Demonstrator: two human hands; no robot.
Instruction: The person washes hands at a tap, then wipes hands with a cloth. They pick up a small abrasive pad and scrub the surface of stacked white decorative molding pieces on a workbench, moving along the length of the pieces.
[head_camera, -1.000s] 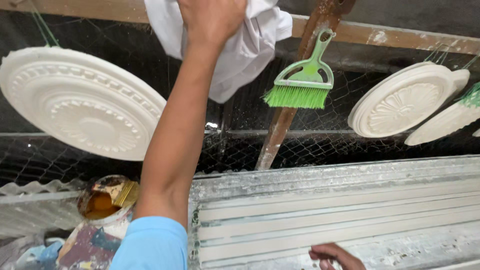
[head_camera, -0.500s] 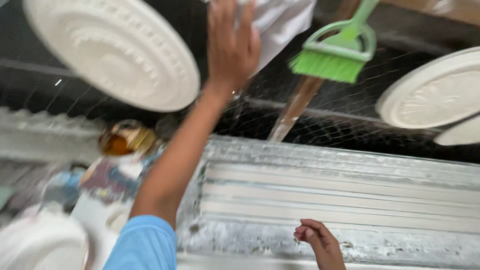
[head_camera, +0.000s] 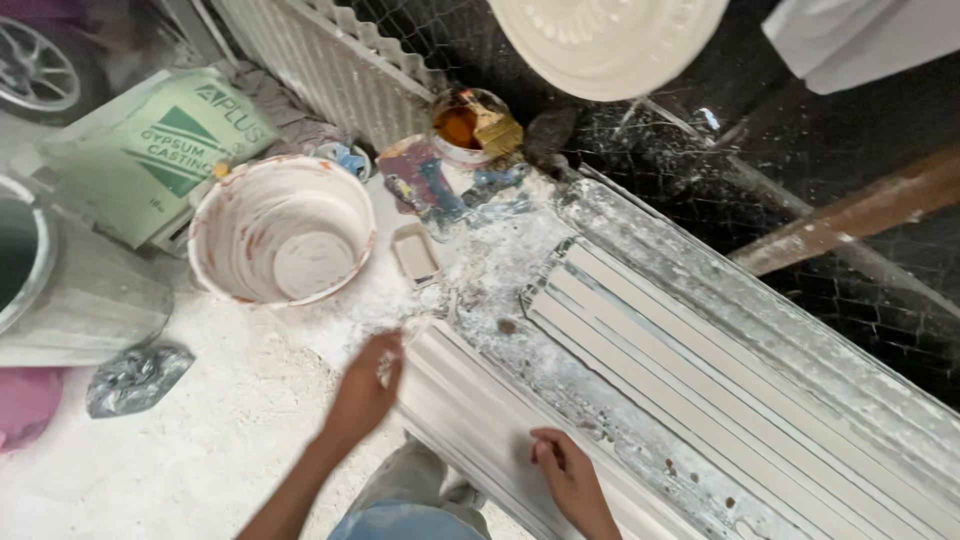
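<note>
A long ribbed white plaster moulding (head_camera: 470, 410) lies along the near edge of a plaster-caked bench (head_camera: 640, 400). My left hand (head_camera: 368, 388) grips its left end, fingers curled over the corner. My right hand (head_camera: 562, 468) rests on the moulding's upper face further right, fingers bent and pressing down. A second grooved mould (head_camera: 720, 390) runs diagonally behind it on the bench.
A plaster-smeared white bucket (head_camera: 282, 232) stands left of the bench, with a small rectangular tray (head_camera: 416, 252) beside it. A tin of orange liquid with a brush (head_camera: 470, 124), a green-and-white sack (head_camera: 150, 150), a grey drum (head_camera: 60, 290), a round ceiling rose (head_camera: 606, 40) on wire mesh.
My left arm came down from the hanging white cloth to the moulding's end. The view swung left and down, bringing bucket and sack into sight. My right hand stays on the moulding.
</note>
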